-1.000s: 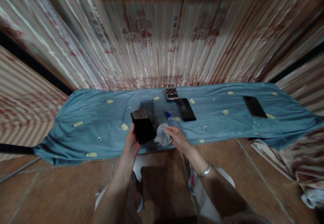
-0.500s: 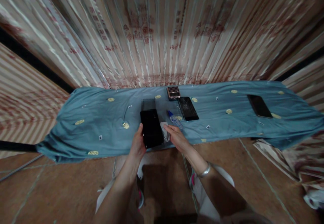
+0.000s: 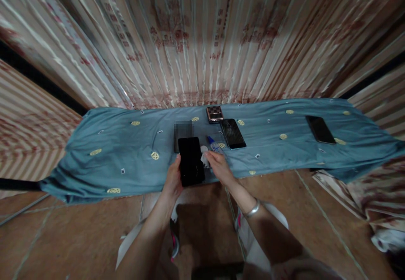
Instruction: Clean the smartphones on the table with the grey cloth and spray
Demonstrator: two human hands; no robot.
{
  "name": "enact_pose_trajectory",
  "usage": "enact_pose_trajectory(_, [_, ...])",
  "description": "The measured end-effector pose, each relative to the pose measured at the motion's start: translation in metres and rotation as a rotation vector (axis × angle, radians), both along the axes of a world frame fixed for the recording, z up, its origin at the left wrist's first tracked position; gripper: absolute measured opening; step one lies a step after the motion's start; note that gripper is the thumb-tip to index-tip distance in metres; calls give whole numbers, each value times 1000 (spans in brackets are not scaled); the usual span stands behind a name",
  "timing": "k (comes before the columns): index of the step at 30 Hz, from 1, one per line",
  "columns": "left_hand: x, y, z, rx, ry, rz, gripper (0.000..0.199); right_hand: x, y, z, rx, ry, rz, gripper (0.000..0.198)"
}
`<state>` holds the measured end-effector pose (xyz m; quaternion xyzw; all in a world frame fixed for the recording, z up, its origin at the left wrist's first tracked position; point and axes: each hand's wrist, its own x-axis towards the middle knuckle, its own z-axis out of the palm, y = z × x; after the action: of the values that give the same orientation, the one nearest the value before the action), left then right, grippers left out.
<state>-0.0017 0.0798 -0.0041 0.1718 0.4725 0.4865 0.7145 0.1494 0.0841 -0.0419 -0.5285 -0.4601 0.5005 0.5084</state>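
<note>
Black phone [image 3: 190, 161] sat screen-up in the left hand [image 3: 173, 178], fingers curled round its left edge, above the near edge of the blue cloth [image 3: 120, 153]. Right hand [image 3: 219, 167] pinched a crumpled white wipe [image 3: 204, 156] against the phone's right side. Wipe mostly hidden behind phone and fingers. Small blue-capped bottle [image 3: 214, 144] lay just beyond; contents unreadable. Blurred patch covered something behind the phone.

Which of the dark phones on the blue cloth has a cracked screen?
The cracked phone lies mid-table, just right of the small bottle, below the checkered phone. The far-right phone shows no cracks.
</note>
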Motion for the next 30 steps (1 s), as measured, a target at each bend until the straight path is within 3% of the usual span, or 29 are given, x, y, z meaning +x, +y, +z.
enact_pose_trajectory(9, [-1, -6, -7, 102, 110, -98, 53, 11, 1, 13, 201, -330, -99, 36])
enact_pose_trajectory(15, [1, -10, -10, 151, 222, -138, 51, 11, -3, 17, 410, -585, -92, 40])
enact_pose_trajectory(23, [5, -16, -19, 183, 253, -224, 41, 1, -6, 24, 520, -776, 11, 40])
enact_pose_trajectory(30, [2, -13, -15, 178, 255, -196, 42, 6, -3, 21, 492, -791, 5, 41])
